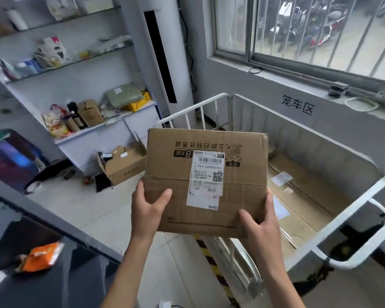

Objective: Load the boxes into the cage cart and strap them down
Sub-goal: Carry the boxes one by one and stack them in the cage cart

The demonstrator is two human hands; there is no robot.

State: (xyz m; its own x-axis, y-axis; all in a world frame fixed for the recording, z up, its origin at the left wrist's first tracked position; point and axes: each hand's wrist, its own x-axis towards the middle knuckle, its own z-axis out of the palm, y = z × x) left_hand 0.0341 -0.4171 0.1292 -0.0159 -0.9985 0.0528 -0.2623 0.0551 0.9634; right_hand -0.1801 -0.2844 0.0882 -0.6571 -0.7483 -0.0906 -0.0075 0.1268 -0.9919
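Note:
I hold a brown cardboard box (176, 170) with a white shipping label in front of me, over the near left edge of the white cage cart (351, 203). My left hand (148, 207) grips its lower left corner, thumb on top. My right hand (261, 227) grips its lower right corner. Inside the cart, flat brown cardboard (302, 196) with small white labels lies on the floor. No strap is visible.
An open cardboard box (122, 165) with odds and ends sits on the floor by white shelves (102, 130). A tall white air conditioner (162, 56) stands behind the cart. A dark counter (49, 230) with an orange packet (39, 256) is at my left. Yellow-black tape (211, 263) marks the floor.

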